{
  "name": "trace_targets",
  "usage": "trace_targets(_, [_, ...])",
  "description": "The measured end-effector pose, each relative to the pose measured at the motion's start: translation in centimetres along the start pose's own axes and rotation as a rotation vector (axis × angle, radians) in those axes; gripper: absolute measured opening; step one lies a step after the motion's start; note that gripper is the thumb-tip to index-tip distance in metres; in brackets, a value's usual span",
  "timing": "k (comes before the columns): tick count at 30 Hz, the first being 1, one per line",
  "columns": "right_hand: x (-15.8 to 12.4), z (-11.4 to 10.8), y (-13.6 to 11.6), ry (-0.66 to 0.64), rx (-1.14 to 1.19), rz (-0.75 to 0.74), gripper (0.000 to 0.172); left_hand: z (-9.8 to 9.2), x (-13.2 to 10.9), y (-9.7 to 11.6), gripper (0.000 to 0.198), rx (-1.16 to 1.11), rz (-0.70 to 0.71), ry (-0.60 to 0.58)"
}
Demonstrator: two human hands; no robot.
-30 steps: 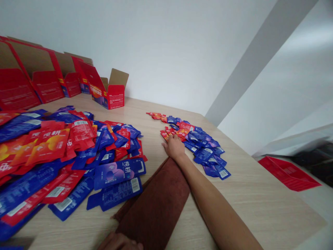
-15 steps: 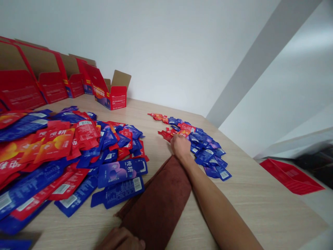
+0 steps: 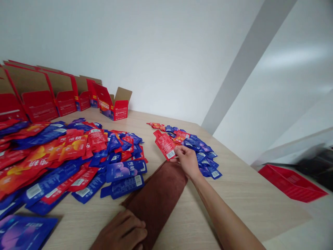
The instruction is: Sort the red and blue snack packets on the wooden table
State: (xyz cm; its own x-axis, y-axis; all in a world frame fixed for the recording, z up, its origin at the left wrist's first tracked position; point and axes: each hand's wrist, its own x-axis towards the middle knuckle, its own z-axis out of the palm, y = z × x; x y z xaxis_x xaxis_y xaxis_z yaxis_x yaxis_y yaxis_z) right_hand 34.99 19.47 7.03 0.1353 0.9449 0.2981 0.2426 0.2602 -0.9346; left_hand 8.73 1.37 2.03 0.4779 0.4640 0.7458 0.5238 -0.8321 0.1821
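My right hand (image 3: 187,160) pinches a red sachet (image 3: 163,144) by its lower end and holds it just above the table, beside a small heap of red and blue sachets (image 3: 197,147). A folded dark red cloth (image 3: 157,198) lies in front of me. Its near end is under my left hand (image 3: 122,233), whose fingers rest flat on it. A large pile of red and blue sachets (image 3: 65,156) covers the left side of the wooden table (image 3: 247,187).
Several open red cartons (image 3: 65,97) stand along the wall at the back left, the nearest one (image 3: 116,104) with its flaps up. A red tray (image 3: 291,182) lies on the floor past the table's right edge. White walls close the corner.
My right hand closed on a red sachet in the small heap and drew it back toward the cloth. My left hand came further into view on the cloth.
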Motion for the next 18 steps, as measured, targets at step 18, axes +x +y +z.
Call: trace_targets(18, [-4.9, 4.7, -0.4, -0.034, 0.525, 0.075, 0.06, 2.9, -4.4, -0.1, 0.036, -0.114, -0.034, 0.056])
